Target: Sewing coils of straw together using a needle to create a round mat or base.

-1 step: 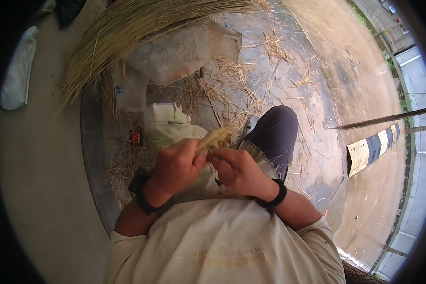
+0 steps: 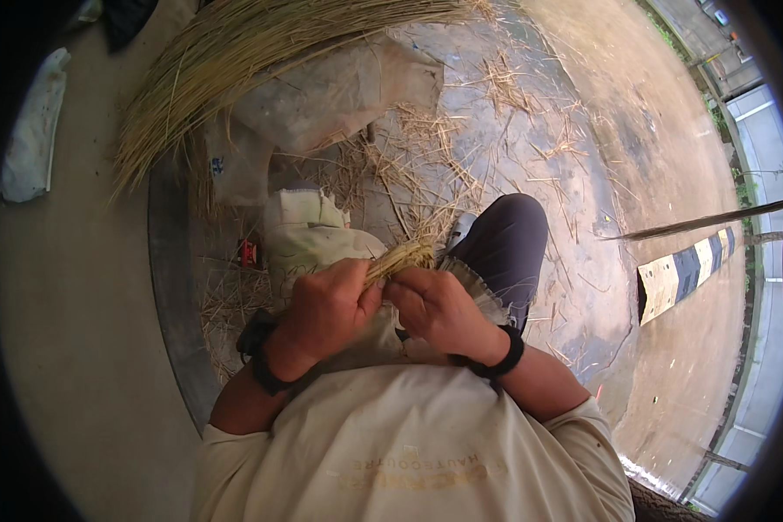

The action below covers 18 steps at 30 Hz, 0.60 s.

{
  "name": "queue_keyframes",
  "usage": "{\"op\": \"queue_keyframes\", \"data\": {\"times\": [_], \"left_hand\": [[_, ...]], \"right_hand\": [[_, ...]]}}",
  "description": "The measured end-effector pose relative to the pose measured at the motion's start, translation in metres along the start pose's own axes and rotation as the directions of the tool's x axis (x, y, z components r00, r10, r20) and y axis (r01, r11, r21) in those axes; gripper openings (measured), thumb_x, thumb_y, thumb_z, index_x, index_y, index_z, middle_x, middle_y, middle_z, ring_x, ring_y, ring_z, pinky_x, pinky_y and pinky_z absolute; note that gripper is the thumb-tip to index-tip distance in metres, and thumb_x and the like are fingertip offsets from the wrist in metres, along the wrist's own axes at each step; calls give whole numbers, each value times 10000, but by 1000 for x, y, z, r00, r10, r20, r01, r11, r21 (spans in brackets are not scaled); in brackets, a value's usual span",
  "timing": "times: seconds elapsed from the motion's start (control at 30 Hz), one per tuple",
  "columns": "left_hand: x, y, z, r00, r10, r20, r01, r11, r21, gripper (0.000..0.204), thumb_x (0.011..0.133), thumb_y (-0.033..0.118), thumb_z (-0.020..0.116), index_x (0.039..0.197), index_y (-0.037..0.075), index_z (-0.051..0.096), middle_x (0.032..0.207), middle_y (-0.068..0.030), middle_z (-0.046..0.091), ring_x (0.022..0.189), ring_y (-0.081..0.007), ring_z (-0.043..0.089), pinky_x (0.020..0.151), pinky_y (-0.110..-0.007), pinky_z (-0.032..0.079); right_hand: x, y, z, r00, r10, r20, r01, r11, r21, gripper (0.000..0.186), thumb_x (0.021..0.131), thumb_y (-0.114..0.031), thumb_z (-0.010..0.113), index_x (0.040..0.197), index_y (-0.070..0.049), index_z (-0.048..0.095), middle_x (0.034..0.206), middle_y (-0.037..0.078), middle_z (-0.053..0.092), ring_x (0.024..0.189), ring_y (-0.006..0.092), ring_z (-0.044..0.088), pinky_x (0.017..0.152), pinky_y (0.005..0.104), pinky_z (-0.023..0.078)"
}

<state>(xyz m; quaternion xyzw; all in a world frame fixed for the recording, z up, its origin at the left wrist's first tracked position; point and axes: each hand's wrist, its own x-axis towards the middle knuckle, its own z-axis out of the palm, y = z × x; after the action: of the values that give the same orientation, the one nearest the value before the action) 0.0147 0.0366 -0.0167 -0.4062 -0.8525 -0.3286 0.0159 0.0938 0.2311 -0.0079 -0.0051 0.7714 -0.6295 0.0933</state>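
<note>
A short, folded bundle of yellowish straw [image 2: 404,256] sits above my lap, its looped end pointing away from me to the right. My left hand [image 2: 332,303] is closed around its near part, thumb towards the other hand. Against the bundle's right side, my right hand [image 2: 439,306] is closed in a pinch with the fingers curled. Whether those fingertips grip the straw itself or a thin strand of it is hidden. A pale cloth [image 2: 309,235] covers my left leg beneath the hands, and my right knee [image 2: 509,239] in dark trousers rises beside them.
A large sheaf of long straw [image 2: 261,61] lies at the far left over a translucent plastic sheet [image 2: 313,100]. Loose straw bits [image 2: 409,165] litter the grey ground. A small red object [image 2: 250,254] is left of my leg. A black-and-pale striped barrier [image 2: 687,274] stands at right.
The straw bundle has shifted and turned slightly in my hands and looks sharper. Both hands have moved only a little.
</note>
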Motion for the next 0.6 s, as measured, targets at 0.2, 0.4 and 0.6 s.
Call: {"op": "queue_keyframes", "data": {"times": [0.2,0.4,0.6], "left_hand": [[7,-24,-8,995,-48,-88,52,997,48,174,898,172,725,966,57,614,806,-149,666,714,-375,692,598,-482,542],[3,-12,-7,990,49,129,-67,988,139,215,881,160,730,1038,41,643,862,-154,686,748,-373,701,636,-480,550],[2,-13,-13,982,113,149,-134,982,136,204,842,188,762,952,66,640,794,-114,646,685,-329,678,598,-445,541]], "right_hand": [[-10,-2,-10,995,-18,102,24,998,-59,191,1025,-160,588,1046,-6,698,717,161,677,677,322,699,647,429,535],[0,-1,-14,986,-140,95,157,967,-202,165,976,-165,644,1051,-40,720,774,131,706,726,339,710,668,446,554],[16,-24,-33,898,-441,15,364,721,-589,128,937,-161,694,956,-35,710,812,144,704,733,371,682,671,466,553]]}}
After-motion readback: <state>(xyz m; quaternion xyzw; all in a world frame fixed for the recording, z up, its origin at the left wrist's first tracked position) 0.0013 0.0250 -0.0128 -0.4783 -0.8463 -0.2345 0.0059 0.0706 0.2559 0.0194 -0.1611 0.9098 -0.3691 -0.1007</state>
